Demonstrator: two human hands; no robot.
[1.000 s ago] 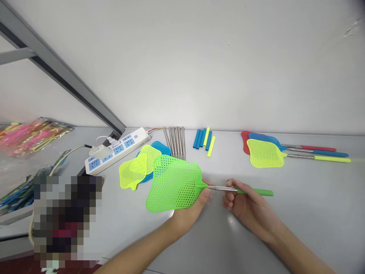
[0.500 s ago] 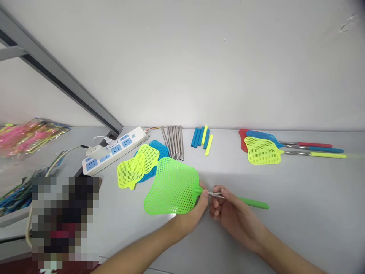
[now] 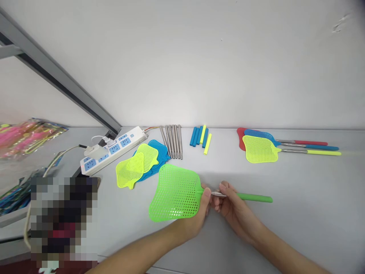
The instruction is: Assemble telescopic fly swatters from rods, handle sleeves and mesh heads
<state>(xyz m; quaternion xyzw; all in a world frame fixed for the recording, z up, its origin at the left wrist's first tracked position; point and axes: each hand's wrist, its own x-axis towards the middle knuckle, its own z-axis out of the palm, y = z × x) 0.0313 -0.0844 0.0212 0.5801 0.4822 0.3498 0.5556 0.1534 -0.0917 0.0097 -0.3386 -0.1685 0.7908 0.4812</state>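
A green fly swatter (image 3: 176,194) is held between my two hands above the table. My left hand (image 3: 202,209) is closed on the neck of its mesh head, thumb on top. Fingers of my right hand (image 3: 232,205) pinch the metal rod just beside it, and the green grip sticks out to the right. Part of the rod is hidden by the fingers. Left of the swatter lie loose yellow mesh heads (image 3: 129,170) partly over blue mesh heads (image 3: 158,150).
Behind are a row of metal rods (image 3: 174,142) and blue and yellow sleeves (image 3: 199,137). Three swatters with rods and grips, including a yellow one (image 3: 261,149), lie at right. A power strip (image 3: 114,150) with plugs and cable and bagged goods (image 3: 31,135) are at left.
The green swatter has turned slightly, its head lower and its grip end a little higher. Both hands stay on it, now closer together.
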